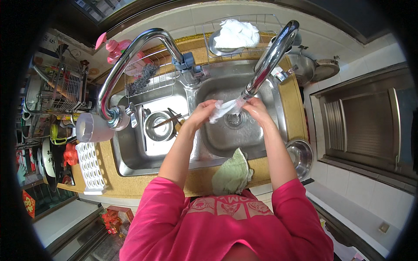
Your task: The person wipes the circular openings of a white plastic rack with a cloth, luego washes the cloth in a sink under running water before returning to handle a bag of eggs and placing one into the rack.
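Observation:
A wet white cloth [224, 109] is stretched between my two hands over the right basin [225, 140] of a steel double sink. My left hand [204, 112] grips its left end. At its other end, my right hand [257, 110] holds on, partly hidden behind the spout. Water from the chrome faucet on the right [271, 60] runs onto the cloth near my right hand. Below the cloth, the drain strainer [233, 120] shows in the basin floor.
In the left basin [129, 156] sit a steel pot [159, 130] and chopsticks [167, 120]. A green cloth [230, 173] drapes over the front counter edge. Behind, a wire rack holds a white cloth [236, 33]. A second chrome faucet [106, 81] arches at left; a steel bowl [299, 160] stands right.

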Tool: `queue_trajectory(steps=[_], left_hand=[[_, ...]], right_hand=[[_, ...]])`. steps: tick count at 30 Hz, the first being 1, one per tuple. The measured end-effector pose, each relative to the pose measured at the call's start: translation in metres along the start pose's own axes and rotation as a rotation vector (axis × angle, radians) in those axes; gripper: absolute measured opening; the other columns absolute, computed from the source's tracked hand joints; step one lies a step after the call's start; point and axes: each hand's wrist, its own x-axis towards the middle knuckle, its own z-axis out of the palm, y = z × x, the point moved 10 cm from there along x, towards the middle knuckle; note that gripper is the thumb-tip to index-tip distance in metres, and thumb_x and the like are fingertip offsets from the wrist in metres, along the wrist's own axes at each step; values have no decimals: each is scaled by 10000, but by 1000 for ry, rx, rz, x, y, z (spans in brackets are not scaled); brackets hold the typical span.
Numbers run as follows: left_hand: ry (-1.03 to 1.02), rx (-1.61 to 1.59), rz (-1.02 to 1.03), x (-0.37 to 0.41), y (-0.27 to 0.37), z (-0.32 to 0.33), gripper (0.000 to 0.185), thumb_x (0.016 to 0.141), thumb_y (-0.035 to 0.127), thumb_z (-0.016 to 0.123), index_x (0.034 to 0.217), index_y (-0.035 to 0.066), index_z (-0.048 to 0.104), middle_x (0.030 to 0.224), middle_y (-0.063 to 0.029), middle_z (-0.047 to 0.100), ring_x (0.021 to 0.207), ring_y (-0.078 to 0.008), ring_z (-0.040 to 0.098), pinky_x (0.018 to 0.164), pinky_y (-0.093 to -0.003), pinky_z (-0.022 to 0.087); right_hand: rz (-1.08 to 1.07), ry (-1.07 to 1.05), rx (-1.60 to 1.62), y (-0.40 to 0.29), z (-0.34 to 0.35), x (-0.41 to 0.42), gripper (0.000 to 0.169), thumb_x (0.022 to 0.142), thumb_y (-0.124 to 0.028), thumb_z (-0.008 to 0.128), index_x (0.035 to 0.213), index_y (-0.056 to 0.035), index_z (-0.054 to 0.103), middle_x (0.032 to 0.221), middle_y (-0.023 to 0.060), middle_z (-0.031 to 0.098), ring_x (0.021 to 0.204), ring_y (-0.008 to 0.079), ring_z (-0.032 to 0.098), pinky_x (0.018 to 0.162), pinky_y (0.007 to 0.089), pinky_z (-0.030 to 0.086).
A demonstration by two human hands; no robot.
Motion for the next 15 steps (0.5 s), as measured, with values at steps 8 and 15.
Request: queue_trajectory(steps=[8, 15], left_hand=[[-126, 511, 368, -5, 40, 44, 255, 727, 184, 602, 958, 81, 571, 896, -62, 581, 863, -178, 562, 735, -316, 458], [117, 447, 292, 21, 38, 32, 41, 794, 53, 544, 819, 29, 523, 746, -21, 578, 675, -99, 573, 597, -237, 457]], right_hand=[[-98, 208, -175, -30, 3, 2, 181, 781, -157, 654, 871, -3, 624, 738, 31, 624, 676, 102, 563, 616, 262, 452], [-120, 199, -355, -32, -10, -16, 171, 746, -77, 624, 893, 10, 611, 804, 133, 642, 738, 175, 621, 675, 294, 479]])
